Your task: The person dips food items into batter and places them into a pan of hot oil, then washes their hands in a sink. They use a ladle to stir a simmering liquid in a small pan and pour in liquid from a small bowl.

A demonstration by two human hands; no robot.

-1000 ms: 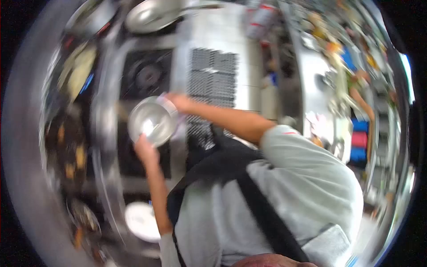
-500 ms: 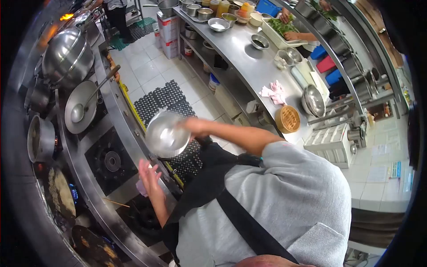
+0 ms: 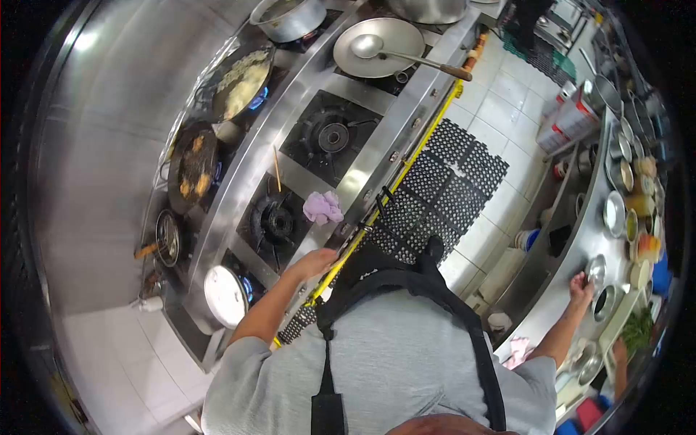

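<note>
A person in a grey shirt and black apron stands between a stove (image 3: pixel 377 156) and a steel counter (image 3: pixel 564 255), hands well apart. The left hand (image 3: pixel 313 262) lies open, fingers loose, on the stove's front edge by a yellow rail (image 3: pixel 406 164), holding nothing. The right hand (image 3: pixel 580 288) reaches out to the counter, fingertips at a small steel bowl (image 3: pixel 596 270); whether it grips the bowl cannot be told. A pink cloth (image 3: pixel 323 207) sits between 2 burners, near the left hand. A ladle (image 3: pixel 370 46) rests in a wok (image 3: pixel 395 40). Black mats (image 3: pixel 442 177) cover the floor. Another person's hand (image 3: pixel 620 351) is near greens (image 3: pixel 638 330).
</note>
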